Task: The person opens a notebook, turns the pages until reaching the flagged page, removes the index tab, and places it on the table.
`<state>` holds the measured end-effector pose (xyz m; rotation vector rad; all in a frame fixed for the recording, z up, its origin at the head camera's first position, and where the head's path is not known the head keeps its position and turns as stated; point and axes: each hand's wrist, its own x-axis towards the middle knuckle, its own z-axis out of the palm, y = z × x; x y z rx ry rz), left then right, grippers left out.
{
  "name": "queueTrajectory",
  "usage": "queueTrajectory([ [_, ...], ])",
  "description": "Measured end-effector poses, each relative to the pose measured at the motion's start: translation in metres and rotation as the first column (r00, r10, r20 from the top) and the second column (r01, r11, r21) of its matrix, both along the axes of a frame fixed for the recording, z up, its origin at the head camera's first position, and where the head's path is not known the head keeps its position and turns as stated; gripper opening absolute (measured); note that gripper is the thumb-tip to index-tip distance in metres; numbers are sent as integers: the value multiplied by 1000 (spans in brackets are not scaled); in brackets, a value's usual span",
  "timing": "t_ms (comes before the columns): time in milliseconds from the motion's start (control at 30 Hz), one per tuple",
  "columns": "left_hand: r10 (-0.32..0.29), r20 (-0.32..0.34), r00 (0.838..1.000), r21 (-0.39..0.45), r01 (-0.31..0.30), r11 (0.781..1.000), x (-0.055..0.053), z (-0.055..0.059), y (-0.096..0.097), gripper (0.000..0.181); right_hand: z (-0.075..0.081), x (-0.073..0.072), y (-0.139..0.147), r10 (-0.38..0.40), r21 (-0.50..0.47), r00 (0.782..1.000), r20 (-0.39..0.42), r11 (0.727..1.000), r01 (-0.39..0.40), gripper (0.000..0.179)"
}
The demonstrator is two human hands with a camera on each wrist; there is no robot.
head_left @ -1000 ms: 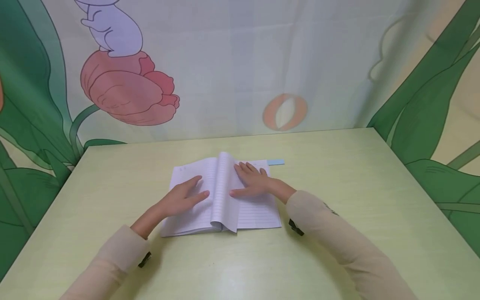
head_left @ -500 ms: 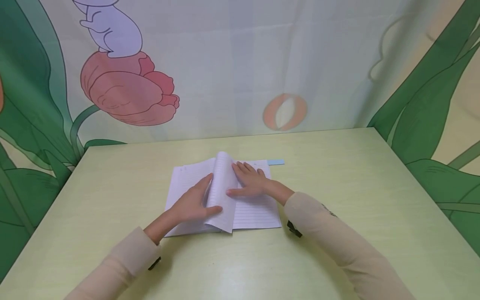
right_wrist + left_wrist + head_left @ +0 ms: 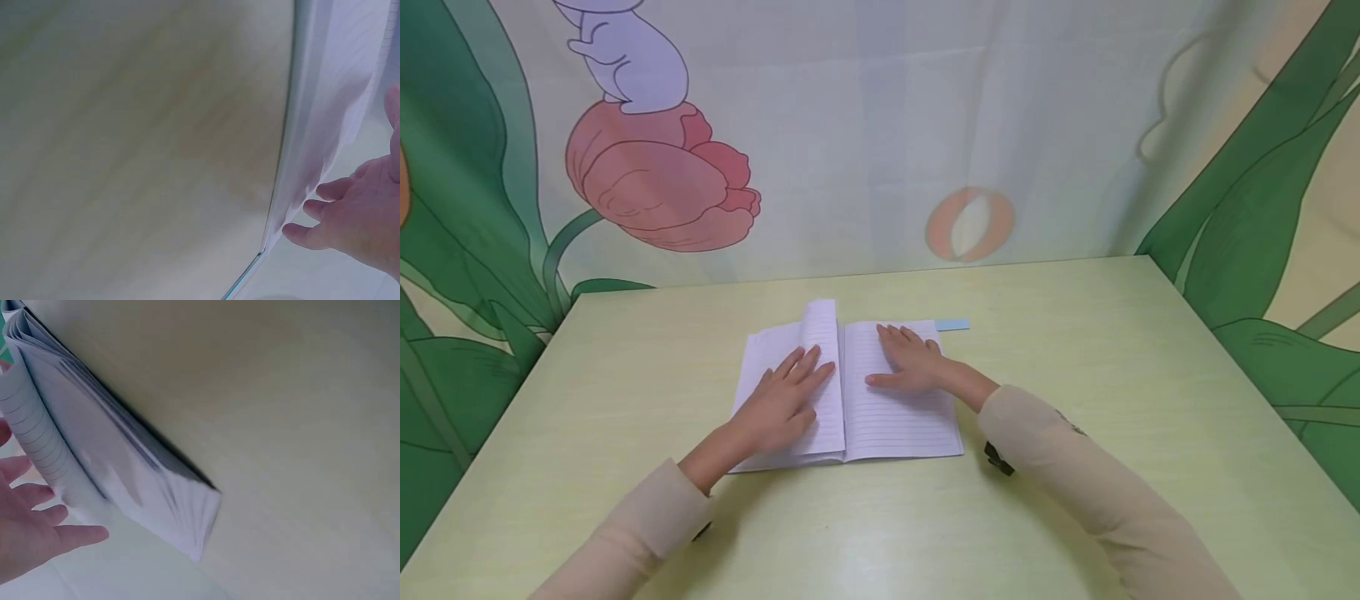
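Observation:
An open notebook (image 3: 917,425) with white lined pages lies on the table. Over its left half curls a turned page (image 3: 822,321), its top part standing up from the stack. My left hand (image 3: 778,408) lies on that page with fingers spread and mostly straight. In the left wrist view, the fingers of the left hand (image 3: 37,519) are stretched beside the bowed lined page (image 3: 37,431). My right hand (image 3: 910,362) rests flat on the right page, fingers straight and thumb out toward the spine. The right wrist view shows the right hand (image 3: 356,212) extended along the notebook's edge.
A light blue strip (image 3: 952,324) sticks out from the notebook's top right corner. The pale yellow-green table (image 3: 1075,350) spreads around it. Behind stands a printed cloth backdrop (image 3: 850,125) with a flower and leaves.
The page that stood curled near the middle has swung over to the left, baring the right page. My left hand has moved right onto it. My right hand has stayed nearly in place.

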<state>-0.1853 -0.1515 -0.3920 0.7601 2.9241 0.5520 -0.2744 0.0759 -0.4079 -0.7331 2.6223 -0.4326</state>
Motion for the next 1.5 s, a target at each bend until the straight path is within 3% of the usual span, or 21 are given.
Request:
queueTrajectory([
  [100, 22, 24, 999, 44, -23, 999, 0, -1, -1, 54, 1, 1, 5, 3, 27, 1000, 7, 1000, -3, 90],
  [233, 81, 83, 993, 123, -91, 988, -1, -2, -3, 67, 3, 3, 13, 24, 76, 1000, 18, 997, -25, 95],
  [400, 155, 157, 975, 231, -189, 954, -1, -1, -9, 72, 3, 6, 21, 64, 155, 998, 16, 986, -66, 101],
  [533, 215, 224, 950, 308, -279, 910, -3, 1, -17, 63, 4, 8, 24, 68, 172, 997, 28, 982, -72, 102],
  [633, 269, 279, 922, 327, -355, 876, -4, 2, -25, 54, 4, 8, 25, 71, 178, 997, 32, 981, -76, 101],
  [800, 304, 351, 885, 329, -421, 845, -6, 2, -36, 47, 5, 8, 27, 77, 165, 996, 36, 983, -81, 101],
  [1067, 304, 445, 842, 274, -451, 850, -12, -2, -55, 47, 7, 9, 28, 83, 152, 995, 47, 984, -89, 101],
  [1167, 278, 487, 828, 279, -449, 849, -13, -4, -62, 49, 6, 8, 30, 86, 146, 995, 46, 985, -92, 101],
  [1333, 238, 565, 790, 270, -450, 851, -14, -6, -66, 53, 4, 4, 35, 82, 154, 996, 40, 984, -87, 102],
  [1400, 235, 565, 791, 247, -434, 866, -15, -6, -65, 55, 4, 3, 38, 71, 163, 997, 38, 984, -77, 102],
  [1500, 241, 512, 824, 191, -383, 904, -16, -5, -64, 57, 4, 2, 42, 54, 174, 998, 35, 983, -60, 103],
])
